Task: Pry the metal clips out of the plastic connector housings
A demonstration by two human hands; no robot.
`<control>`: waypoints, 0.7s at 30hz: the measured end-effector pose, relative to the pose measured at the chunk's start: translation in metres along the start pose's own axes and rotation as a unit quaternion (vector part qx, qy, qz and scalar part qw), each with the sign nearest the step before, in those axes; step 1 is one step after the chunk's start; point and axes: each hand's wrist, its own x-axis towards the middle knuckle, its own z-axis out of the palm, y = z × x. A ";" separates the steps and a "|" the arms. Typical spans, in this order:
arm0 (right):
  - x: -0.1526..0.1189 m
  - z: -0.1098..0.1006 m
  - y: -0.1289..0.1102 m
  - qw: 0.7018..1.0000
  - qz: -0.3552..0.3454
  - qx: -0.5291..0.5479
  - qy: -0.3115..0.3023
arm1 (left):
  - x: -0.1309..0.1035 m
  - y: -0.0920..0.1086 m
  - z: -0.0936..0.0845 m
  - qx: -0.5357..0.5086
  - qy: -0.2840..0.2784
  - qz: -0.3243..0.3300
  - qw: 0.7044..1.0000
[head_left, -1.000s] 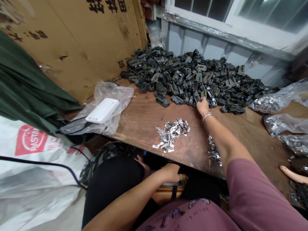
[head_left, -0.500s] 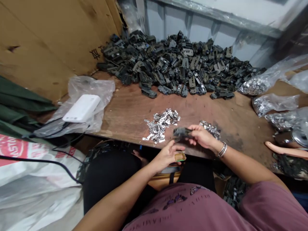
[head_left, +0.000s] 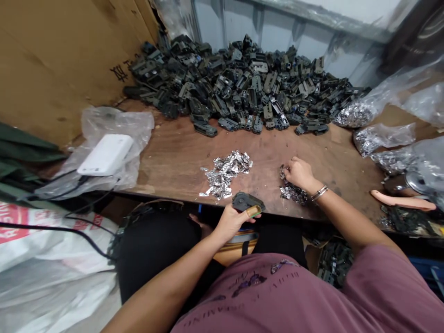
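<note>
My left hand (head_left: 233,220) is closed around a dark grey plastic part (head_left: 247,201), holding it over the table's front edge. A tan wrap with a green edge (head_left: 253,211) sits on the thumb of that hand. My right hand (head_left: 297,174), with a bracelet at the wrist, reaches down to a small pile of dark and silvery metal pieces (head_left: 293,193). Its fingers are pinched together at the pile's left side; what lies between them is hidden. Left of it, a larger pile of shiny metal clips (head_left: 225,172) lies on the wooden table (head_left: 173,162).
A big heap of similar dark parts (head_left: 239,88) lines the back wall. Clear bags of metal pieces (head_left: 373,138), a metal can (head_left: 405,184) and a peach-coloured handle (head_left: 398,200) are at the right. A white box with cables (head_left: 106,155) rests on plastic at the left.
My right hand has let go of the dark plastic part and moved right to the small metal pile. The part is now in my left hand, which has closed on it.
</note>
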 end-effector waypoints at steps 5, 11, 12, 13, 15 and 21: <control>0.012 0.000 -0.014 0.994 0.021 -0.067 -0.088 | -0.001 0.005 -0.002 0.035 0.003 0.021 0.999; -0.006 0.004 -0.023 0.995 -0.071 -0.028 -0.059 | -0.002 0.012 -0.009 0.047 0.009 0.036 0.998; -0.009 0.004 -0.023 0.995 -0.081 -0.026 -0.059 | -0.002 0.013 -0.009 0.050 0.006 0.037 0.998; -0.011 0.004 -0.022 0.994 -0.089 -0.025 -0.060 | -0.002 0.013 -0.009 0.054 0.003 0.038 0.998; -0.013 0.005 -0.021 0.993 -0.103 -0.025 -0.061 | -0.002 0.014 -0.009 0.058 0.002 0.040 0.998; -0.026 0.004 -0.035 0.988 -0.148 0.011 -0.030 | 0.000 0.015 -0.005 0.075 0.026 0.084 0.993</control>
